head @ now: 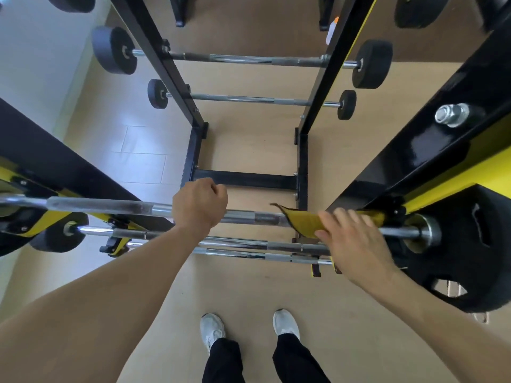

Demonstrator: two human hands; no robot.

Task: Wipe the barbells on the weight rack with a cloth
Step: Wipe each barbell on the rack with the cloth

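A chrome barbell (110, 207) lies across the black-and-yellow rack (431, 172) right below me. My left hand (199, 207) grips the bar near its middle, fingers curled over it. A yellow cloth (302, 221) is wrapped over the bar toward its right end. My right hand (351, 239) lies on the cloth with fingers curved over it, close to the right upright. Further barbells (249, 246) sit on lower pegs beneath.
A second rack (177, 78) stands ahead, holding two barbells (249, 59) with round black weights. A large black plate (467, 261) hangs at the right end of the near bar. My white shoes (213, 330) stand on the tan floor.
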